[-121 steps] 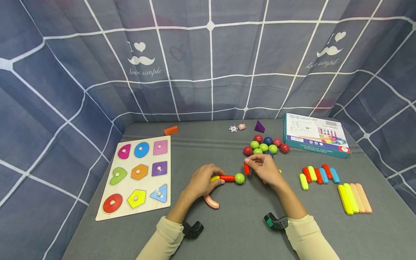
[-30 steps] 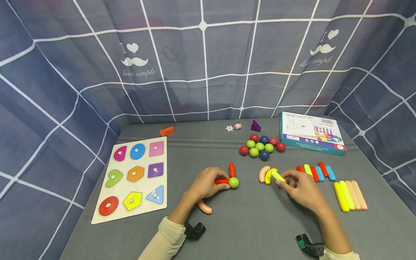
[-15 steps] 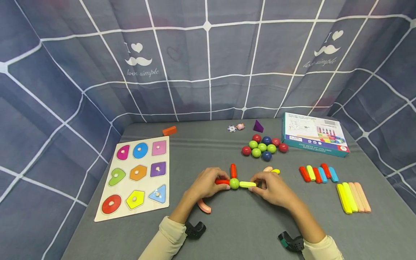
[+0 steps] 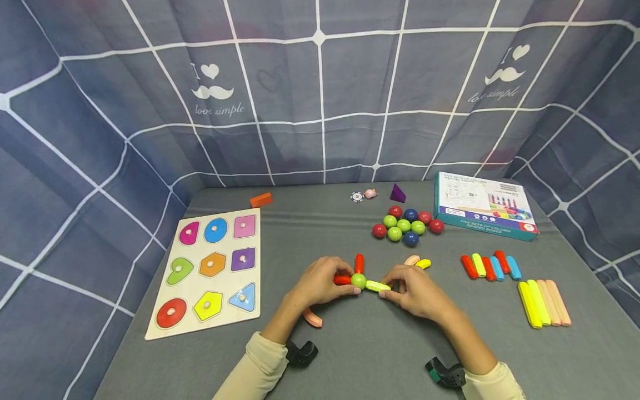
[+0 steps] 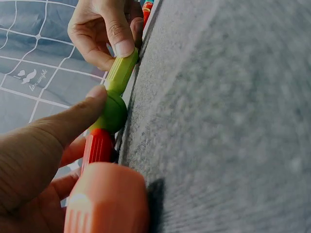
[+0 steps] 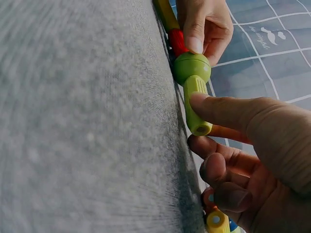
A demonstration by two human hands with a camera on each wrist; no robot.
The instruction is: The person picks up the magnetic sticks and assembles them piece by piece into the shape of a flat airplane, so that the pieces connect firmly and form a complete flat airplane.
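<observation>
My left hand pinches the green ball, while my right hand grips the yellow stick between thumb and fingers, its inner end against the ball. An upper red stick points away from me, just beyond my left fingertips; a side red stick runs from the ball back under my left fingers — partly covered. Past it, a yellow piece is cut off by the right wrist view's edge. A peach curve pokes out beside my left wrist, the rest hidden. Behind my right hand — half blocked by it — lie a peach piece and a yellow curve.
</observation>
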